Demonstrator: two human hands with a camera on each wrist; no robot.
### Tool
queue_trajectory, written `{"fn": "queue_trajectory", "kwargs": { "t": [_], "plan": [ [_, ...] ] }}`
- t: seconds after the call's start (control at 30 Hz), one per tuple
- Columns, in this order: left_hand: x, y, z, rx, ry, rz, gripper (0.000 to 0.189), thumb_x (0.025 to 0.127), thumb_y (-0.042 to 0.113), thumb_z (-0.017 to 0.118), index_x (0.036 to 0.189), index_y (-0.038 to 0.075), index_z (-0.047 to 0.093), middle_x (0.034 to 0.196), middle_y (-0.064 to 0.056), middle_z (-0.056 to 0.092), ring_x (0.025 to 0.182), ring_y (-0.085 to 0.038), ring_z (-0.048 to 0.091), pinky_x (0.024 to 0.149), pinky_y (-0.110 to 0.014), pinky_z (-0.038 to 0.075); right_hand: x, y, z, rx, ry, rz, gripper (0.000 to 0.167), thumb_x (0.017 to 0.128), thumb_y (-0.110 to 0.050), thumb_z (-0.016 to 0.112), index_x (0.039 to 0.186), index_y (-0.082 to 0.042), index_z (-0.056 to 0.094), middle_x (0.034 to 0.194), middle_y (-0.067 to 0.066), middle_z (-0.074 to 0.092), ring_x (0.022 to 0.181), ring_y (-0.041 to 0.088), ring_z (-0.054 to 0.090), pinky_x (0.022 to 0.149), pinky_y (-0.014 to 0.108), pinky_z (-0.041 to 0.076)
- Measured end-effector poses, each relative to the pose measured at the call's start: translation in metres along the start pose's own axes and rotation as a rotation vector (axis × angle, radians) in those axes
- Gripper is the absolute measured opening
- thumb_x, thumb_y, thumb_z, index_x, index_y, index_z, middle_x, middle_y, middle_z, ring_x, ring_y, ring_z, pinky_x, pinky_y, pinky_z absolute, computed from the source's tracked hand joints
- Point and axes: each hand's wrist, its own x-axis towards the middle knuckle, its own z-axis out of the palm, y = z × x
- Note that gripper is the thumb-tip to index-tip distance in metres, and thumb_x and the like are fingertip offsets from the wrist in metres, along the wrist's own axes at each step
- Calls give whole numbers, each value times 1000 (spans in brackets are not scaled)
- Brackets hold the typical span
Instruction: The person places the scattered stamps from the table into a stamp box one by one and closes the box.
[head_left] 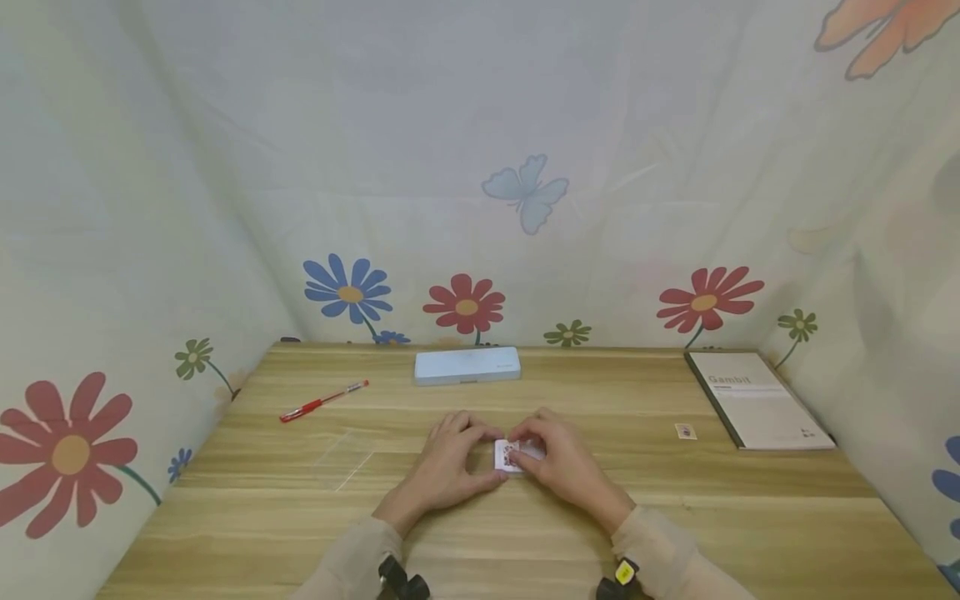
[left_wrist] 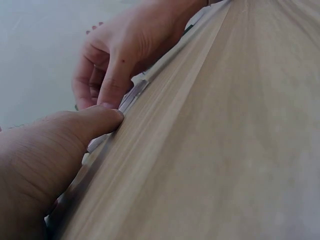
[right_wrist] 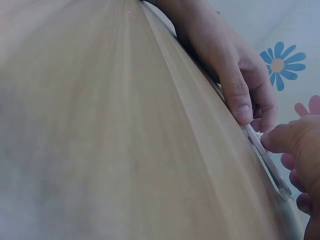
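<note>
A small flat white case (head_left: pixel 501 464) lies on the table between the hands, with a small printed card (head_left: pixel 510 451) on its top. The left hand (head_left: pixel 452 461) holds the case by its left side, thumb at the near edge and fingertips at the far edge. From the right, the right hand (head_left: pixel 558 454) reaches over the case, and its thumb and forefinger pinch at the printed card. Seen edge-on in the right wrist view, the case (right_wrist: pixel 270 172) lies flat on the wood. The right hand's fingers hide part of the card.
On the left lie a clear plastic sheet or lid (head_left: pixel 347 464) and a red pen (head_left: pixel 322 402). A pale blue pencil case (head_left: pixel 467 367) stands at the back. To the right are a small stamp-like sticker (head_left: pixel 686 432) and a notebook (head_left: pixel 757 404). Flowered cloth (head_left: pixel 600 250) surrounds the table.
</note>
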Motion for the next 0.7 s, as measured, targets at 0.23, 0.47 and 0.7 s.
{"fn": "queue_trajectory", "kwargs": {
  "t": [0.23,0.47,0.7],
  "plan": [
    [0,2,-1,-6,-8,-10,56,90,53,88,137,25,76,126,4,62,123,-19,52,109,-49,42,-1,1,1,-25,3,9,16,94,-18,92,108,-15,84,106,-2,66,99,16,65,88,33,55],
    [0,1,-1,-6,-8,-10,55,91,53,88,136,25,77,127,5,62,124,-19,52,109,-50,42,-1,2,2,-18,-6,10,14,95,-18,91,107,-13,85,105,-1,66,98,17,64,87,34,55],
    [0,1,-1,3,2,3,55,90,53,88,135,24,77,127,5,62,124,-19,53,107,-50,43,0,1,0,-3,-15,23,13,97,-16,88,110,-12,84,105,0,66,96,17,63,85,33,52]
  ]
}}
